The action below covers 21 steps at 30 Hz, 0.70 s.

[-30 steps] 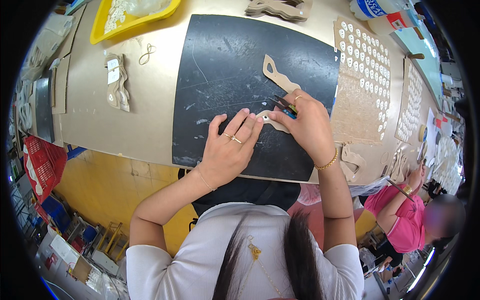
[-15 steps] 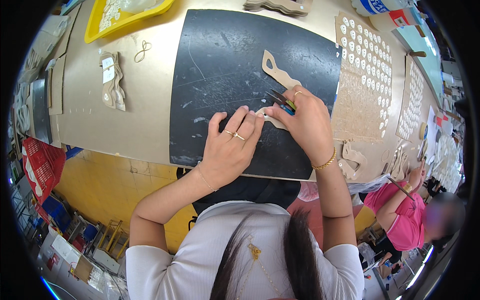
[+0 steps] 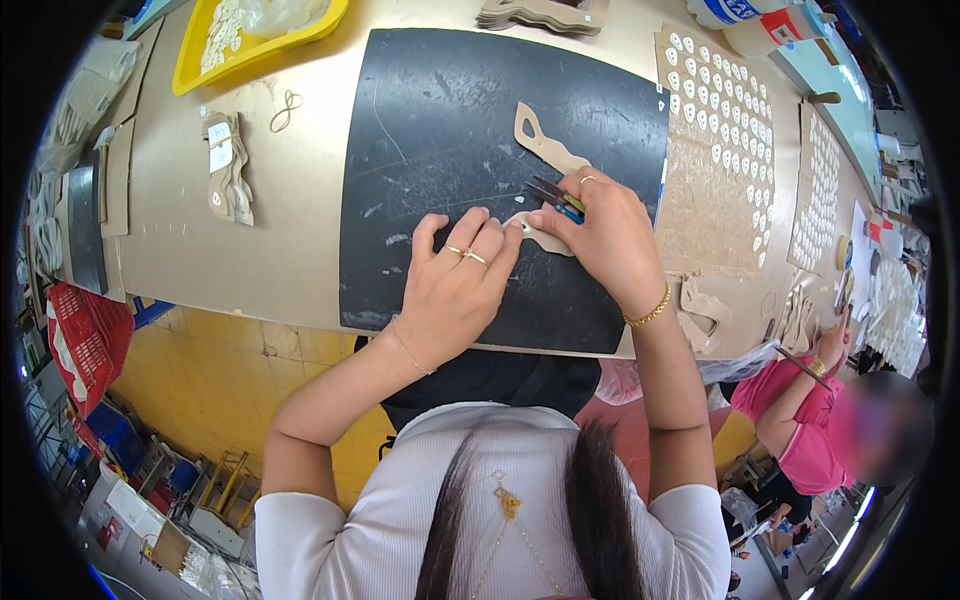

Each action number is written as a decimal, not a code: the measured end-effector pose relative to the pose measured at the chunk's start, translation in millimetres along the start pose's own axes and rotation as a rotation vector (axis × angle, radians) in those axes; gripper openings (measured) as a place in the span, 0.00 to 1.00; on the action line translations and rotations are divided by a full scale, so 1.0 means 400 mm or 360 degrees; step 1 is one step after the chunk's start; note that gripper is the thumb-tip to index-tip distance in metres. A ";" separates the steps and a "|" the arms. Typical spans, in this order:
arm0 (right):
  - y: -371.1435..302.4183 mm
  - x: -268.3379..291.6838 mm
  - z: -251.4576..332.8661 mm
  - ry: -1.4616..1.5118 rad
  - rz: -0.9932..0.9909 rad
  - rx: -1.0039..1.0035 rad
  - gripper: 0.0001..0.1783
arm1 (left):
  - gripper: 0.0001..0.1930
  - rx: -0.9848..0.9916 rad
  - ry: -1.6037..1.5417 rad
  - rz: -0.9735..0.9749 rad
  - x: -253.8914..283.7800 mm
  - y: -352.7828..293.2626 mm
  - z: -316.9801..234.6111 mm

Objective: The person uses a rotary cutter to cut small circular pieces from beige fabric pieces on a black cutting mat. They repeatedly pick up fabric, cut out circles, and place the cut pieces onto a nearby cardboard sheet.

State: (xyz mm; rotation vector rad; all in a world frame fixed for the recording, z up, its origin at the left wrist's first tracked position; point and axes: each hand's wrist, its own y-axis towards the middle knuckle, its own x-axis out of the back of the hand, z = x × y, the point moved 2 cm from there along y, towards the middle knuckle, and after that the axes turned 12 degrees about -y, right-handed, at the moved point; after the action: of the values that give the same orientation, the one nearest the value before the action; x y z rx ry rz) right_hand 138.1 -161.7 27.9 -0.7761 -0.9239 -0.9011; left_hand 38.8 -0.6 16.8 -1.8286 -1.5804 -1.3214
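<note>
A tan cardboard cut-out [image 3: 546, 148] with a loop at its far end lies on a black cutting mat [image 3: 450, 120]. My left hand [image 3: 460, 285] presses flat on the mat, its fingertips holding down the near end of the cut-out. My right hand [image 3: 605, 240] grips a small dark tool with a green handle [image 3: 556, 195], its tip against the cardboard beside my left fingers.
A yellow tray [image 3: 255, 45] of small white pieces sits at the far left. A bundle of cardboard shapes [image 3: 228, 170] lies left of the mat. Perforated cardboard sheets [image 3: 720, 150] lie to the right. Another person in pink [image 3: 800, 420] works at the lower right.
Both hands have stayed on the cut-out; the view has shifted slightly, and my right hand has nudged the tool a little along the cardboard.
</note>
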 end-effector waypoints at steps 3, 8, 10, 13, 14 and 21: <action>0.003 0.003 0.007 -0.0028 0.0037 -0.0004 0.23 | 0.17 -0.0036 0.0093 0.0016 0.002 0.007 -0.003; -0.005 -0.004 0.008 -0.0041 0.0010 -0.0009 0.23 | 0.18 -0.0038 0.0104 -0.0067 -0.013 -0.009 -0.004; -0.003 -0.004 0.006 -0.0049 0.0003 0.0011 0.23 | 0.20 -0.0008 -0.0009 -0.0077 -0.012 -0.017 0.005; 0.001 0.000 0.008 -0.0054 0.0026 0.0012 0.23 | 0.25 0.0036 -0.0148 -0.0073 -0.009 -0.025 0.013; 0.000 0.000 0.009 -0.0061 0.0020 0.0003 0.23 | 0.25 0.0030 -0.0135 -0.0068 -0.008 -0.024 0.013; 0.005 0.015 0.010 -0.0057 0.0145 -0.0094 0.22 | 0.19 -0.0044 -0.0087 -0.0009 0.009 0.012 0.017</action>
State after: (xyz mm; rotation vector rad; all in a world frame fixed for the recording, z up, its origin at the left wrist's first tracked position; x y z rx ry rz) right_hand 140.5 -159.3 34.4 -0.8806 -0.8897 -0.8398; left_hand 45.6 5.1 17.9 -1.8930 -1.6038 -1.3128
